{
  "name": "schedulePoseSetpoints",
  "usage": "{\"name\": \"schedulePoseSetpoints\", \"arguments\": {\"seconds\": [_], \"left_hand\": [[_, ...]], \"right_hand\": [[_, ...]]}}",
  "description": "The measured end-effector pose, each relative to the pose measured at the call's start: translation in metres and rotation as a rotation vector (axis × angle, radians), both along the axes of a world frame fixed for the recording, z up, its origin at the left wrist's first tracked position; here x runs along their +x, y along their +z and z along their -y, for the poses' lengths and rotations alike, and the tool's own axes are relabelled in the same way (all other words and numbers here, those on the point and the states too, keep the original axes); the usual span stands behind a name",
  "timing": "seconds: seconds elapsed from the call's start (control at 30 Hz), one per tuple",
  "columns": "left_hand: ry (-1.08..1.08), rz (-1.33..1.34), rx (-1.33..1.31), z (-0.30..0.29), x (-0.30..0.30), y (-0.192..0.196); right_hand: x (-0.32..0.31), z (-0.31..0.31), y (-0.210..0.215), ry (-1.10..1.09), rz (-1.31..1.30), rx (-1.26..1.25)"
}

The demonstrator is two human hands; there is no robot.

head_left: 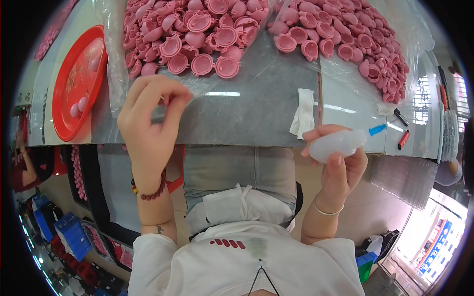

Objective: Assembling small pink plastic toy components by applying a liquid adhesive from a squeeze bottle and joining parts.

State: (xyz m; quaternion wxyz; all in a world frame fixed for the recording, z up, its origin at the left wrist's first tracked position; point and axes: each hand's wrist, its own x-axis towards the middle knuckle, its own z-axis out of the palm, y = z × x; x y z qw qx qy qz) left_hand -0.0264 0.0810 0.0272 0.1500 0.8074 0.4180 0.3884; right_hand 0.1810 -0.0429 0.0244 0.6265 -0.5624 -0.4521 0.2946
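My right hand (340,170) is wrapped round a translucent white squeeze bottle (335,145). The bottle lies tilted in the fingers, its blue needle tip (377,129) pointing right and slightly up. My left hand (148,118) hovers over the table's front part, thumb and fingers curled together in a pinch. Whatever is in that pinch, if anything, is too small or hidden to make out. Just beyond it lies a large heap of pink hollow plastic half-shells (197,37). A second heap of the same pink shells (340,32) lies at the far right.
A red oval tray (59,111) with several pink balls stands at the left. Clear plastic sheeting (116,74) lies around the heaps. A folded white tissue (303,113) is near the right hand. A black marker (401,117) and a red one (404,140) lie near the right edge.
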Motion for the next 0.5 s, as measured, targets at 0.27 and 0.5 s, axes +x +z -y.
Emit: {"name": "schedulePoseSetpoints", "arguments": {"seconds": [0.27,0.5], "left_hand": [[-0.726,0.757,-0.908,0.058,0.016,-0.01],[-0.785,1.052,-1.313,0.071,0.029,-0.022]], "right_hand": [[-0.007,-0.004,-0.006,-0.107,-0.187,0.156],[0.01,-0.003,0.009,-0.161,0.343,0.365]]}}
